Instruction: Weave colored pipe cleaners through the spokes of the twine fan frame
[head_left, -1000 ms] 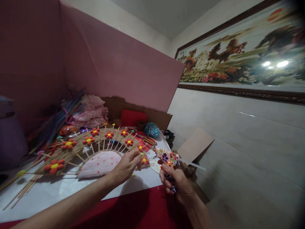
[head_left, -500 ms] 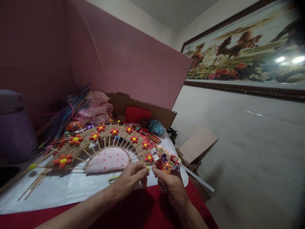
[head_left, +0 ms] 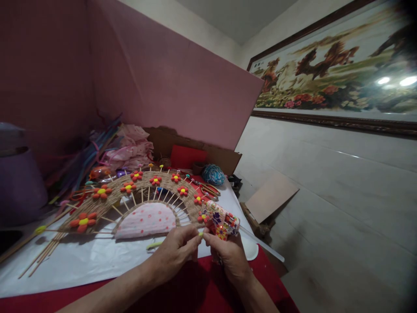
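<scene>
Two-handed, gripping the patterned glue gun (head_left: 224, 221) in the right hand (head_left: 232, 258) and, at its eight o'clock, pinching in the left hand (head_left: 180, 247) the small yellow piece (head_left: 201, 234), likely light, soft, best taken gently by its edges.

Red cloth (head_left: 273, 282) along the bottom of the frame — over it a white sheet (head_left: 84, 265), bearing a flowered woven arch (head_left: 115, 195) left of centre, with a blue yarn ball (head_left: 213, 174) mid-frame.
</scene>
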The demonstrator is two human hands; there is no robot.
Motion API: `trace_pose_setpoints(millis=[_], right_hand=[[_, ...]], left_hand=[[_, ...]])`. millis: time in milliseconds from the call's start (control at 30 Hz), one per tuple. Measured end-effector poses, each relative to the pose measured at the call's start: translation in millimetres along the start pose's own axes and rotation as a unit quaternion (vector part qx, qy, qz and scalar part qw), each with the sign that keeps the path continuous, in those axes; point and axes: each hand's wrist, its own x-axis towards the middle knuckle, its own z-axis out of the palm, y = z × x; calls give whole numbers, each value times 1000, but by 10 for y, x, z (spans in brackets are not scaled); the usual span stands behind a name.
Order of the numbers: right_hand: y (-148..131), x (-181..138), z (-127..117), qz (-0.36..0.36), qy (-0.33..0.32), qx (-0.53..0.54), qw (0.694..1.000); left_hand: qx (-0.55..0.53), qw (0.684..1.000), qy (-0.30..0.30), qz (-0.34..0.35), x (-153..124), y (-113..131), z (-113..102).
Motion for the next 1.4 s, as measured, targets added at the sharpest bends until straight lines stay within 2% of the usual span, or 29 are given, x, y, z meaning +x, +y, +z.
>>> trace_pose_setpoints(millis=[133,300,400,467,567,700,800,867,1167,1300,1400], right_hand=[[19,-3,14,-11,14,-2,1000],[43,-17,40,-20,22,-27,999],[60,20,-34,-16,22,-3,1000],[56,67,-144,-24,61,47,997],[27,152,-356,-29,122,140,982],[-3,239,-583,-28,126,202,971],[-4,250,-667,-32,123,217,968],[-5,238,-704,-32,125,216,968],[-112,135,-985,-49,146,203,967],[-211,28,-1055,-86,142,184,969],[-245,-24,-1042,-81,139,174,972]], left_hand=[[-17,1000,-3,-4,9,-7,7],[-74,996,-9,-57,22,-128,57],[-95,992,-17,-78,33,-176,60],[-46,997,-10,-62,47,-161,60],[131,991,-13,22,98,-96,129],[351,920,-90,149,228,-62,399],[436,863,-143,212,338,-99,626],[460,843,-154,235,411,-134,734],[521,826,-108,184,774,-302,868],[522,826,-101,185,808,-334,881],[512,835,-90,180,790,-336,880]])
